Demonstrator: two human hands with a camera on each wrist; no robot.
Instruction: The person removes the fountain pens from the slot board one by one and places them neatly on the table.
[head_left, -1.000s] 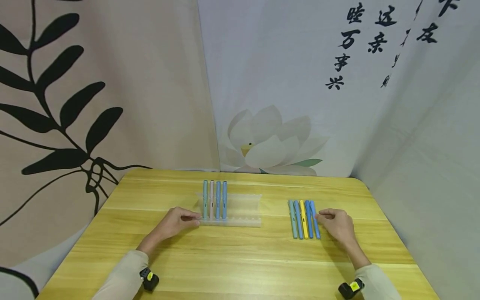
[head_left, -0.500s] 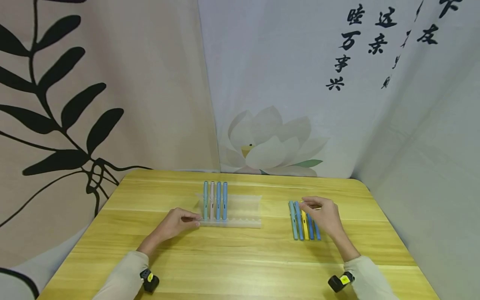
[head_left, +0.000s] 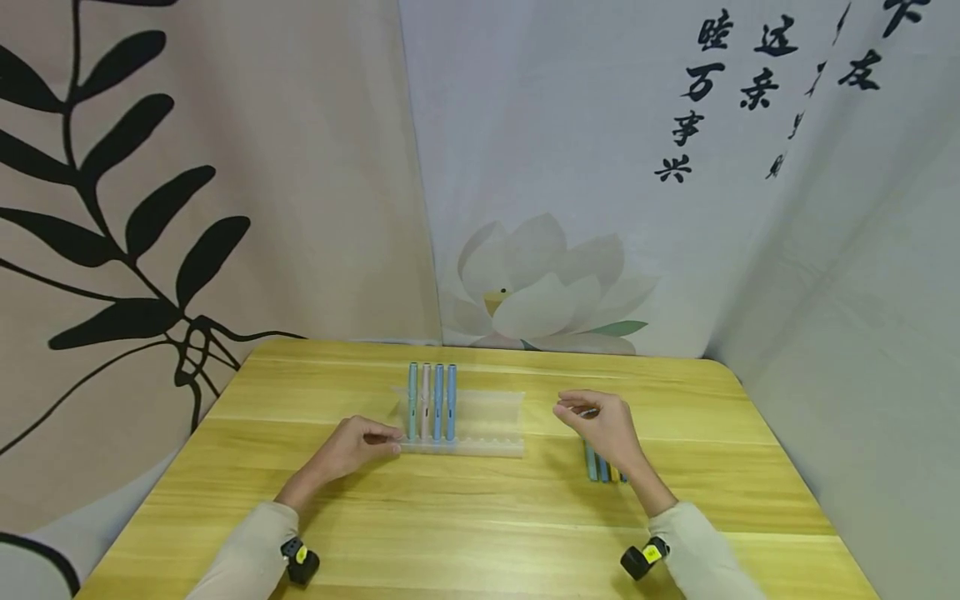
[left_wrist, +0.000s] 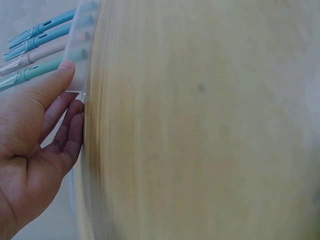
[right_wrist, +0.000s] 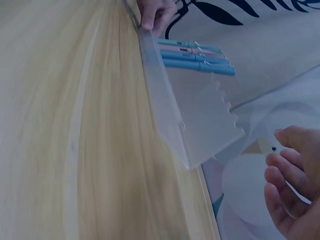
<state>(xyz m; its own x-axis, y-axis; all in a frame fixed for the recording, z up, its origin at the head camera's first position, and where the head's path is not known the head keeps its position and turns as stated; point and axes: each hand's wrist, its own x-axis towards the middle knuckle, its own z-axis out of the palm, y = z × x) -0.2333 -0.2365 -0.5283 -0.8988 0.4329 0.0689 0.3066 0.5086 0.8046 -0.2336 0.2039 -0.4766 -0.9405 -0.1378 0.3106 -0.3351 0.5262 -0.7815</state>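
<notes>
My left hand [head_left: 357, 445] pinches the front left corner of a clear, frosted pen rack [head_left: 491, 417]; in the left wrist view its thumb [left_wrist: 64, 70] lies on the rack's front strip. Side by side in the rack's left part rest a green pen [head_left: 412, 402], a pink pen [head_left: 426, 403] and two blue pens [right_wrist: 185, 61]. My right hand [head_left: 606, 427] is over the table to the right of the rack, its fingers loosely bent with nothing between them. Below it lies a row of pens, mostly hidden; the lower ends of a green pen [head_left: 591, 463] and a blue pen [head_left: 603, 470] show.
The wooden table [head_left: 480, 525] reaches back to a hanging cloth [head_left: 555, 167] printed with a lotus and dark characters. Notches run along the rack's edge right of the pens. Each wrist wears a small black camera [head_left: 302, 562].
My right hand has moved left from the right end of the loose pens, passing over them and now covering most of the row. The left hand stays at the rack corner.
</notes>
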